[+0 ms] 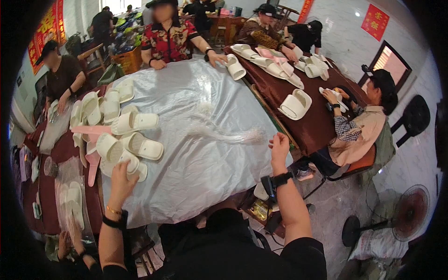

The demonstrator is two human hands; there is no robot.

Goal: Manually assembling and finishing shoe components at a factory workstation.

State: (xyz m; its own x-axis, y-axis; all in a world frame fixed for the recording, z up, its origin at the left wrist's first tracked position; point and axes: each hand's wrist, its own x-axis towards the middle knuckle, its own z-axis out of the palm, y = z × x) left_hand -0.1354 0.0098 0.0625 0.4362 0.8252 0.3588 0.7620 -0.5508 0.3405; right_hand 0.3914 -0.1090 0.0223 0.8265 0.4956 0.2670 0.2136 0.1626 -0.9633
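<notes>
A large clear plastic sheet (196,140) covers the table in front of me. My right hand (279,145) is closed on its right edge, pinching the plastic near a bunched, twisted fold (228,135). My left hand (122,179) reaches out to the sheet's left side and rests with fingers spread against a white slipper (135,168) at the near end of a pile of white slippers (116,126). A pink shoehorn-like piece (92,165) lies beside the pile.
Other people sit around the tables: one in a red patterned shirt (170,39) at the far side, one at the left (63,74), one in a tan vest (364,126) at the right. More white slippers (294,105) lie on the dark red table. A floor fan (410,210) stands at the lower right.
</notes>
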